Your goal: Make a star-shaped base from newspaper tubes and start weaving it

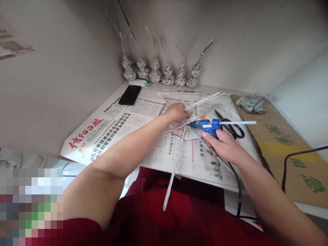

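In my right hand (222,145) is a blue hot glue gun (208,126), its nozzle pointing left and a pale glue stick (238,122) jutting from its back. The nozzle tip is at the crossing of several rolled newspaper sticks (174,169), which fan out like spokes over the newspaper. My left hand (176,112) is just above that crossing, its fingers closed around rolled paper sticks (202,101) that stick out to the right. Part of the crossing is hidden by the left hand and the nozzle. One stick reaches over the table's front edge towards me.
Newspaper sheets (107,136) cover the table. Black scissors (232,127) lie behind the glue gun, a black phone (130,95) at the back left. Several woven paper gourds (168,76) line the wall. Flattened cardboard (284,153) with a crumpled grey cloth (251,104) is right; a black cord (238,191) hangs down.
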Demonstrator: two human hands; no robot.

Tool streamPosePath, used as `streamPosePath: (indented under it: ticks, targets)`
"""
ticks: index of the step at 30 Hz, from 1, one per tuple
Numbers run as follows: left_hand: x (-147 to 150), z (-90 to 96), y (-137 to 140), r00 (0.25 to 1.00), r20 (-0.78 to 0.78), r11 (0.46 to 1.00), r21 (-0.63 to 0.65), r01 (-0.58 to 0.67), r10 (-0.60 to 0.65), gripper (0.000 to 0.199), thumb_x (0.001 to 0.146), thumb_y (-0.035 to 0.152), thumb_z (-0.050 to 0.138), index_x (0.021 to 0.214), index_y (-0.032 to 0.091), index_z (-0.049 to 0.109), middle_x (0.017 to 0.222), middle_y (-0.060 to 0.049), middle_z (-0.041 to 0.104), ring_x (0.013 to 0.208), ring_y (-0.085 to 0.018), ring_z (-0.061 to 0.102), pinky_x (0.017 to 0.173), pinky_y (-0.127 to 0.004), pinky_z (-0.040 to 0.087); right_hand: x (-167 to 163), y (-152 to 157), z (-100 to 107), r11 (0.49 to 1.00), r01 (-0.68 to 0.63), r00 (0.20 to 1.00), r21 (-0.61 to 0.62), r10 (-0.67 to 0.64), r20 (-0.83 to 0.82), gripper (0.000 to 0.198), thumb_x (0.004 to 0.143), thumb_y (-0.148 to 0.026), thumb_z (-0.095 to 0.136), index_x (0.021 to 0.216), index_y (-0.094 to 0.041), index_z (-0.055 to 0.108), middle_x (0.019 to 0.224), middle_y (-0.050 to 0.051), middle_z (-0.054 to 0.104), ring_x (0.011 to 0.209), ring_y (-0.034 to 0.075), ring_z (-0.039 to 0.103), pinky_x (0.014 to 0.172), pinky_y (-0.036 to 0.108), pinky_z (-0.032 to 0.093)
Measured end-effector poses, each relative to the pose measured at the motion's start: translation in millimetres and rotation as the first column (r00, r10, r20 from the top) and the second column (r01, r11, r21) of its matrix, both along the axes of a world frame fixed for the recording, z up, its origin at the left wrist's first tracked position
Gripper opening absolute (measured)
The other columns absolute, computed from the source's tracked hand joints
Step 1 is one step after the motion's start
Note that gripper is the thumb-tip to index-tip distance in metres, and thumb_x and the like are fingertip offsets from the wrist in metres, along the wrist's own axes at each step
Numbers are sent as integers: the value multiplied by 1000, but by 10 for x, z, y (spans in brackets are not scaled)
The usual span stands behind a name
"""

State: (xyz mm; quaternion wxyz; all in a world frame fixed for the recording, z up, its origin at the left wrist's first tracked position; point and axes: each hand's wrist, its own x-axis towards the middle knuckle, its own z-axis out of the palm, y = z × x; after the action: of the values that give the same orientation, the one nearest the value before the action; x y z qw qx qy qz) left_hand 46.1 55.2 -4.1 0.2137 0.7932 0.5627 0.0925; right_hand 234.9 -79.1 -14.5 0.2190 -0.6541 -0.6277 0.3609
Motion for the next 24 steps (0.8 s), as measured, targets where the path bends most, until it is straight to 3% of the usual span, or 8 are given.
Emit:
streamPosePath:
  ticks: [4, 9, 17, 24]
  targets:
    - [67, 13, -39, 997, 39, 996, -53, -65, 68, 34, 72, 48, 75, 90, 19, 76, 95, -9, 75, 92, -24, 69, 79, -28, 50, 1, -2, -19, 1000, 15, 999, 8, -15, 50, 38, 92, -57, 49, 75, -23, 49, 60, -2, 57, 42, 12, 55, 43, 27, 43]
    - [32, -54, -48, 985, 133, 994, -43, -101, 106, 27, 72, 41, 72, 86, 19, 76, 85, -7, 74, 80, -21, 68, 71, -28, 48, 2, -10, -28, 1000, 12, 1000, 4, -12, 6, 36, 93, -55, 50, 77, -23, 49, 61, -3, 56, 41, 12, 54, 42, 27, 45]
    - [-52, -102, -69, 983, 160, 995, 41, -94, 86, 25, 73, 39, 65, 80, 16, 73, 75, -6, 70, 71, -19, 61, 64, -27, 42, 8, -34, -52, 1000, 17, 998, 22, -16, -59, 38, 91, -60, 52, 85, -22, 53, 66, -3, 56, 42, 10, 52, 41, 25, 44]
    - [-51, -107, -49, 984, 159, 996, 22, -89, 85, 20, 70, 35, 67, 79, 18, 73, 74, -5, 69, 70, -19, 61, 64, -29, 42, 26, -32, -64, 1000, 19, 998, 2, -19, -53, 44, 91, -65, 50, 87, -21, 55, 66, -3, 57, 43, 9, 52, 42, 25, 43]
